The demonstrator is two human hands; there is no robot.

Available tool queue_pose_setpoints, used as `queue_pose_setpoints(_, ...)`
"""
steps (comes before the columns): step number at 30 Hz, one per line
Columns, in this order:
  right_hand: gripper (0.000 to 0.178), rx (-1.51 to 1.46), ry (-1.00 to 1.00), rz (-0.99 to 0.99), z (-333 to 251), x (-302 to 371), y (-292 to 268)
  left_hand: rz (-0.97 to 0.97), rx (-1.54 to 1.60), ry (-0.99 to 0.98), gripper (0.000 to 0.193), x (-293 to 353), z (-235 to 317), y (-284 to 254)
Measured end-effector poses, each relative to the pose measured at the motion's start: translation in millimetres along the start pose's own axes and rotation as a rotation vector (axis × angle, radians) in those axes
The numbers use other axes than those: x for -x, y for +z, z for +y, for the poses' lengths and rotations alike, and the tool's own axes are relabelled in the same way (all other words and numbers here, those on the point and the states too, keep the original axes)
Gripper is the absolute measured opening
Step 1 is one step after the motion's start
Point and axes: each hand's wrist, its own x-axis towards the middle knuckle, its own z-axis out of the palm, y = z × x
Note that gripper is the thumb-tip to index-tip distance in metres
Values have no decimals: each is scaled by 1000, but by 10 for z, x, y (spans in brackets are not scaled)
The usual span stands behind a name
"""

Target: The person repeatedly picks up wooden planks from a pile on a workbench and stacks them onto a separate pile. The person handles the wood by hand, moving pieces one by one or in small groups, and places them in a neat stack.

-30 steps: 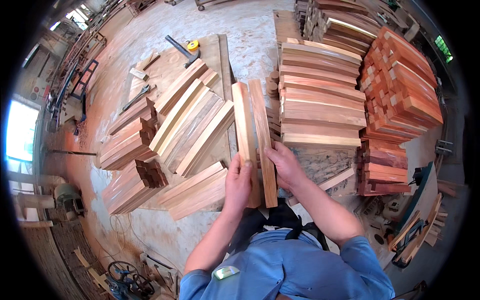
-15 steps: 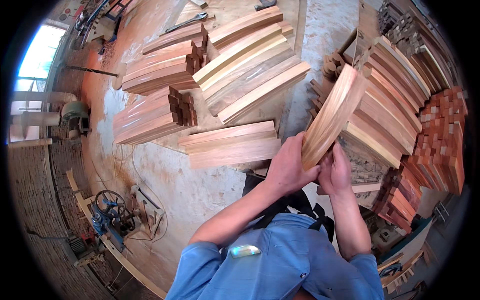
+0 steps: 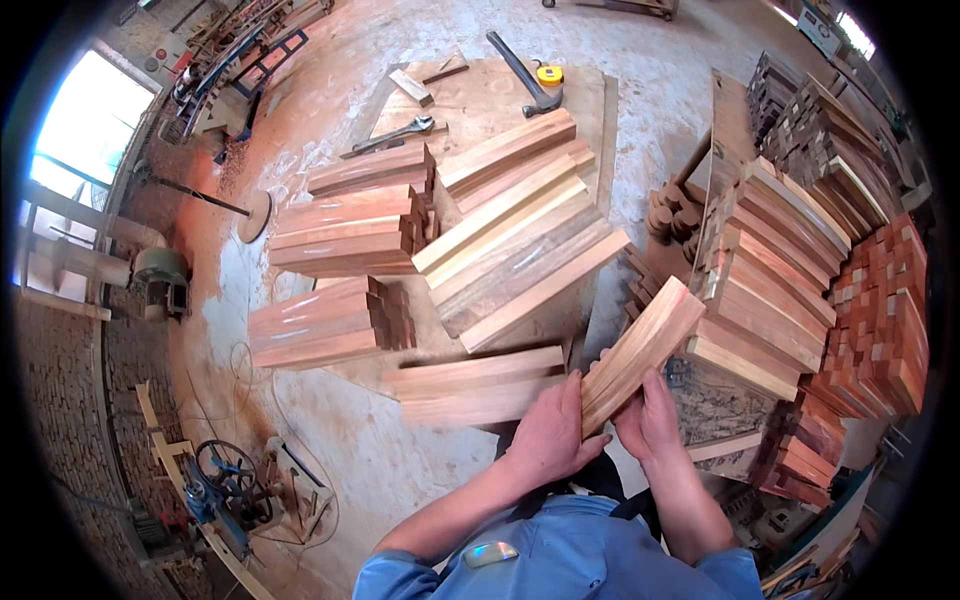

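Observation:
A short, slightly curved wooden plank [image 3: 642, 348] with light brown grain is held slanting up and to the right in front of my body. My left hand [image 3: 545, 430] is closed round its lower left edge. My right hand [image 3: 648, 420] grips the opposite edge near the same lower end, its thumb lying along the wood. Just left of the hands lie pale planks [image 3: 480, 388] at the near edge of the worktable [image 3: 590, 95]. To the right of the held plank stands a stack of similar curved planks [image 3: 765, 270].
Several stacks of planks [image 3: 345, 230] cover the worktable. Toward its far side are a hammer [image 3: 525, 72], a yellow tape measure [image 3: 549, 75] and an adjustable wrench [image 3: 400, 133]. Reddish wood piles [image 3: 875, 330] stand far right. A blue machine with a handwheel [image 3: 232, 478] sits lower left.
The view has tipped up, so more of the table's far side shows, including the hammer and tape measure. Both hands still hold the plank, which now sits lower in view.

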Motion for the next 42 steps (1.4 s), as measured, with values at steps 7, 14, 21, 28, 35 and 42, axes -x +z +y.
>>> queue_pose_setpoints(7, 58, -120, -101, 60, -144, -224, 343, 10, -30, 153, 79, -549, -150, -582)
queue_pose_setpoints(14, 47, 993, -112, 507, -266, -146, -573, 334, -390, 231, 64, -2280, -752, -1796)
queue_pose_setpoints(21, 59, 1686, 117, 731, 133, 210, -1418, 236, -509, 138, 67, -3483, -1507, -2077)
queue_pose_setpoints(28, 70, 1816, 343, 825, 136, 38, -1363, 106, -484, 165, 59, -3763, -1847, -1532)
queue_pose_setpoints(35, 70, 1780, 383, 808, 43, 34, -1350, -92, -444, 86, 60, -3836, -2126, -1175)
queue_pose_setpoints(42, 69, 1804, 463, 803, 16, -15, -1278, -127, -574, 74, 53, -3813, -2355, -854)
